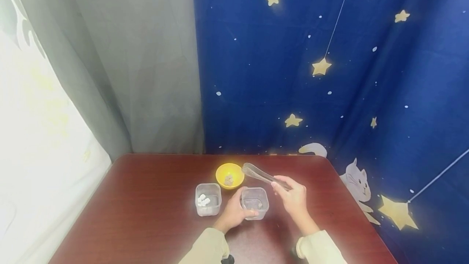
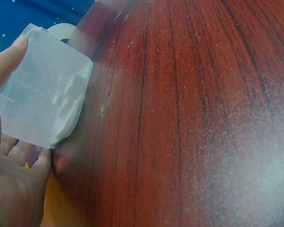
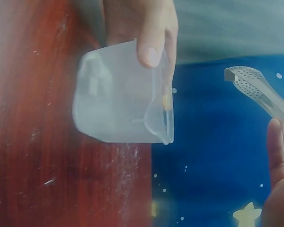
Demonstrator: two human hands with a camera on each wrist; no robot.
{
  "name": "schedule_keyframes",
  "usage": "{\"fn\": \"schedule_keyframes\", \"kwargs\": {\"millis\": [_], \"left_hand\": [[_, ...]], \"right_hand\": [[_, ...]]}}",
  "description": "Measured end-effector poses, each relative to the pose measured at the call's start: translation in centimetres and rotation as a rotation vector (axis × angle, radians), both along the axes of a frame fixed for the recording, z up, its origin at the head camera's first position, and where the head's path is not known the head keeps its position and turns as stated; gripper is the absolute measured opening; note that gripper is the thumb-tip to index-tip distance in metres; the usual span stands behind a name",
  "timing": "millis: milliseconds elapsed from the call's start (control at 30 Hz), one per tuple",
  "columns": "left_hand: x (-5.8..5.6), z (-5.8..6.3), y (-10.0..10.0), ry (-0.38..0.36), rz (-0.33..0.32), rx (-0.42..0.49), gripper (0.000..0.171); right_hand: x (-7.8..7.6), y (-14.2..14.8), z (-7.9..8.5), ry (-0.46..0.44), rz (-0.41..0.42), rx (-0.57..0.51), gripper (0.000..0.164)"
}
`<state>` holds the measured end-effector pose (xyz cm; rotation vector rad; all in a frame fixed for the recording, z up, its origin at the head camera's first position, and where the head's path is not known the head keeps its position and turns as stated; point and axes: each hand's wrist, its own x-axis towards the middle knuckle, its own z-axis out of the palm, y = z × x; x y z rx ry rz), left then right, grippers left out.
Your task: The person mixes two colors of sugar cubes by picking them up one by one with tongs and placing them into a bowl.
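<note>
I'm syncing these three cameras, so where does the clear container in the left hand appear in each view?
Head: the clear container is low in the picture, a little right of centre.
Left wrist: the clear container is at upper left, near the edge.
Right wrist: the clear container is left of centre, slightly above the middle.
Shared landmark: the left hand, gripping it in all three.

Bowl [image 1: 222,171] bhd tubs [image 1: 214,209], prob. lumps [image 1: 229,180] in bowl
</note>
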<state>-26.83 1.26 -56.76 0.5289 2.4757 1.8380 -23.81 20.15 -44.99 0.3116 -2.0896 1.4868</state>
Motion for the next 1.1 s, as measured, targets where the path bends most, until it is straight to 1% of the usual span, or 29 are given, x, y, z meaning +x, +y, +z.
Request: {"fn": "schedule_keyframes", "kwargs": {"millis": [267, 567, 767, 967, 1100], "left_hand": [[-0.1, -0.1, 0.0, -0.007, -0.009, 0.021, 0.086], [-0.1, -0.1, 0.0, -0.009, -0.006, 0.027, 0.086], [0.0, 0.0, 0.0, -0.012, 0.001, 0.015, 0.089], [0.0, -0.1, 0.1, 0.017, 0.003, 0.013, 0.088], [0.1, -0.1, 0.0, 0.028, 0.013, -0.003, 0.089]], "right_hand": [[-0.9, -0.6, 0.7, 0.064, -0.024, 0.015, 0.019], [-1.8, -1.1, 2.1, 0.112, -0.016, -0.025, 0.020], [-2.0, -1.4, 2.6, 0.092, -0.015, -0.040, 0.020], [-2.1, -1.2, 2.1, 0.065, 0.004, -0.054, 0.023], [-2.0, -0.8, 1.8, 0.051, -0.006, -0.045, 0.024]]}}
